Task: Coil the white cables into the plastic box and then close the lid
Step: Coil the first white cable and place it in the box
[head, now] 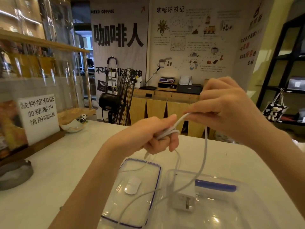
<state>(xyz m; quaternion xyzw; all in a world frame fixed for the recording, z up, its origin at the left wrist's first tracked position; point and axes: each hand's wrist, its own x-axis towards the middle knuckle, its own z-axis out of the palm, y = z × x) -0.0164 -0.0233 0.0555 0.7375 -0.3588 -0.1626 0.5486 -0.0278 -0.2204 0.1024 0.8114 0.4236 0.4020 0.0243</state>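
left hand was fisted around a small coil of white cable; right hand pinched the free run above it. the cable trailed down to one charger in the one open box near right; one lid lay left of it on the tabletop. risk: pulling slack could drag the charger out, or loose loops could snag the lid.

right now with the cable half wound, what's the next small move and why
Probably one more wrap: the right hand should carry its stretch of thin white cable around the small coil bunched in the left hand. A long slack run still hangs down to the white square charger plug in the clear plastic box, so the coil isn't ready to drop in.
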